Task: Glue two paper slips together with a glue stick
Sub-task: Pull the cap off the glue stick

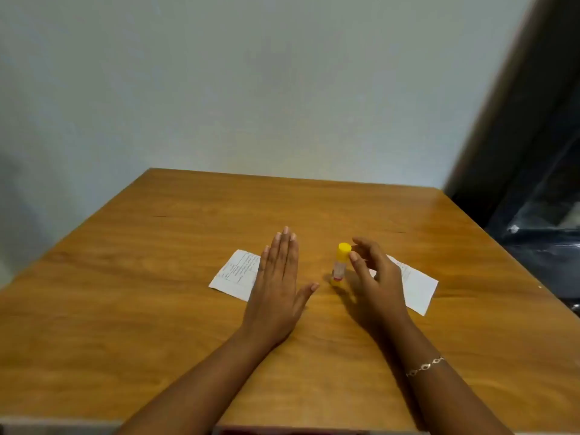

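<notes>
The glue stick (340, 265) is being seen standing upright, yellow cap (344, 248) on, on the wooden table (157, 309) between 2 paper slips. The left slip (233, 273) is being covered along its right edge by the left hand (277, 284), laid flat, fingers straight. The right hand (376, 277) is being held over the right slip (419, 288), fingers loosely curved, gripping nothing, fingertips just beside the cap. Wide wood is being left toward the far edge.

Two bare forearms, the right forearm (439, 387) circled above the wrist by a thin, pale metal bracelet (425, 366) of small oval openwork links, end in a left grip (276, 287) and right grip (376, 277) with short, pale, rounded nails.
</notes>
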Motion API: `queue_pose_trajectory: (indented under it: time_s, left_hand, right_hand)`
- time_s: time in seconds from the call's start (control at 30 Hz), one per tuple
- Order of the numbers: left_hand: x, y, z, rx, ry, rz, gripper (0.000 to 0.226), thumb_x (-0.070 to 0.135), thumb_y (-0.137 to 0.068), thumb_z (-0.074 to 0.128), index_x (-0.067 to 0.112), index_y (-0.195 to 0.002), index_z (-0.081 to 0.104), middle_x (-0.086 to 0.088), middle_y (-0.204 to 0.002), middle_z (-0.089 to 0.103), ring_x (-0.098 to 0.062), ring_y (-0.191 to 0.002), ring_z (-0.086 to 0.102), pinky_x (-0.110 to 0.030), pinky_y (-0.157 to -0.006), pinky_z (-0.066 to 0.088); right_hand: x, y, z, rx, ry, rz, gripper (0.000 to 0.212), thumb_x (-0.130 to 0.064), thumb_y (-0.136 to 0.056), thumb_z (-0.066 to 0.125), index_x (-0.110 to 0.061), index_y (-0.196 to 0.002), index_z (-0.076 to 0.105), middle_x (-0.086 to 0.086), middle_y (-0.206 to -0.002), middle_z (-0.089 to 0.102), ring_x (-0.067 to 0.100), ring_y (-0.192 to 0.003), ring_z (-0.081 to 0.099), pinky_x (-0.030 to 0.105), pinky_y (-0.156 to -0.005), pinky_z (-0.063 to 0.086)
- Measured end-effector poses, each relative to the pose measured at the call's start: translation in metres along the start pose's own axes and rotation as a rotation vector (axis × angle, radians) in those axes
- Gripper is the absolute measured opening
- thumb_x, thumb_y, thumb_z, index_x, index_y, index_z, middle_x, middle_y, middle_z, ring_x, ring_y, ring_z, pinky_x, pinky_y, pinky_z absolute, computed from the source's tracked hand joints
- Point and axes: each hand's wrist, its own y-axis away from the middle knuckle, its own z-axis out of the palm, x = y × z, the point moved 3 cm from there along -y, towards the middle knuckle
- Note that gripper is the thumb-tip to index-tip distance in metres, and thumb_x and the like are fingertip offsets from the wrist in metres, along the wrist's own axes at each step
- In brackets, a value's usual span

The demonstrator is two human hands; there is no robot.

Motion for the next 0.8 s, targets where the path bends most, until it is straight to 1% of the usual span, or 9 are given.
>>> queue_pose_trajectory:
  time_s: [0.13, 0.23, 0.3, 0.4, 0.47, 0.53, 0.6, 0.7, 0.8]
  left_hand:
    - [0.014, 0.009, -0.004, -0.037, 0.006, 0.005, 0.074, 0.061, -0.089, 0.010, 0.014, -0.143, -0.005, -0.005, -0.154, -0.005, -0.010, -0.141, -0.014, -0.023, -0.114, -0.012]
    - [0.021, 0.015, -0.005, -0.014, 0.024, 0.015, 0.073, 0.061, -0.088, 0.012, 0.015, -0.144, 0.000, 0.000, -0.154, -0.001, -0.003, -0.139, -0.015, -0.024, -0.114, -0.009]
    - [0.026, 0.018, -0.008, -0.013, 0.072, -0.012, 0.073, 0.062, -0.086, 0.014, 0.017, -0.144, 0.008, 0.002, -0.154, 0.006, 0.002, -0.137, -0.013, -0.021, -0.115, -0.005]
    - [0.031, 0.022, -0.011, -0.023, 0.172, -0.092, 0.071, 0.059, -0.084, 0.023, 0.019, -0.142, 0.018, -0.002, -0.152, 0.023, -0.001, -0.136, 0.002, -0.020, -0.112, 0.003]
    - [0.030, 0.021, -0.013, -0.004, 0.229, -0.177, 0.061, 0.053, -0.088, 0.034, 0.020, -0.139, 0.027, -0.004, -0.146, 0.036, -0.013, -0.138, 0.019, -0.029, -0.112, 0.020]
    - [0.028, 0.020, -0.015, 0.038, 0.274, -0.238, 0.054, 0.052, -0.089, 0.039, 0.020, -0.133, 0.036, -0.004, -0.135, 0.048, -0.021, -0.129, 0.037, -0.036, -0.102, 0.037]
    - [0.027, 0.020, -0.015, 0.069, 0.303, -0.248, 0.054, 0.056, -0.085, 0.035, 0.022, -0.126, 0.043, -0.004, -0.124, 0.055, -0.021, -0.118, 0.048, -0.036, -0.090, 0.046]
    - [0.027, 0.018, -0.012, 0.086, 0.322, -0.227, 0.045, 0.055, -0.082, 0.037, 0.026, -0.113, 0.050, -0.003, -0.110, 0.063, -0.027, -0.111, 0.054, -0.042, -0.081, 0.050]
    - [0.027, 0.015, -0.013, 0.133, 0.363, -0.236, 0.038, 0.054, -0.080, 0.041, 0.025, -0.102, 0.053, -0.002, -0.095, 0.066, -0.021, -0.092, 0.061, -0.042, -0.072, 0.051]
  right_hand:
    - [0.000, 0.004, 0.009, -0.119, 0.043, 0.028, 0.022, -0.025, -0.085, 0.061, -0.020, -0.106, 0.057, -0.003, -0.096, 0.065, 0.009, -0.090, 0.062, 0.008, -0.069, 0.046]
    - [0.000, 0.006, 0.016, -0.157, 0.091, 0.010, 0.013, -0.022, -0.085, 0.060, -0.016, -0.095, 0.056, -0.001, -0.086, 0.064, 0.014, -0.082, 0.062, 0.033, -0.072, 0.052]
    - [0.002, 0.006, 0.019, -0.170, 0.114, 0.004, 0.011, -0.021, -0.086, 0.057, -0.015, -0.094, 0.054, 0.003, -0.086, 0.065, 0.019, -0.080, 0.061, 0.042, -0.071, 0.051]
    - [-0.002, 0.012, 0.026, -0.211, 0.082, -0.021, 0.010, -0.022, -0.087, 0.057, -0.016, -0.093, 0.052, 0.004, -0.086, 0.065, 0.017, -0.079, 0.061, 0.035, -0.068, 0.050]
    - [-0.009, 0.018, 0.031, -0.242, 0.028, -0.058, 0.009, -0.019, -0.087, 0.058, -0.014, -0.091, 0.053, 0.002, -0.083, 0.064, 0.010, -0.075, 0.059, 0.021, -0.063, 0.046]
    - [-0.015, 0.024, 0.035, -0.275, -0.017, -0.100, 0.006, -0.019, -0.085, 0.057, -0.017, -0.090, 0.053, -0.005, -0.080, 0.062, 0.004, -0.072, 0.057, 0.012, -0.058, 0.041]
    - [-0.019, 0.027, 0.037, -0.297, -0.046, -0.122, 0.010, -0.022, -0.082, 0.052, -0.022, -0.092, 0.054, -0.007, -0.083, 0.063, 0.004, -0.074, 0.058, 0.015, -0.059, 0.045]
    - [-0.019, 0.027, 0.038, -0.300, -0.051, -0.136, 0.018, -0.019, -0.077, 0.049, -0.025, -0.093, 0.057, -0.011, -0.085, 0.065, 0.005, -0.077, 0.060, 0.026, -0.065, 0.049]
    - [-0.017, 0.025, 0.037, -0.292, -0.052, -0.137, 0.019, -0.017, -0.076, 0.053, -0.027, -0.092, 0.060, -0.017, -0.084, 0.065, 0.000, -0.078, 0.062, 0.026, -0.067, 0.052]
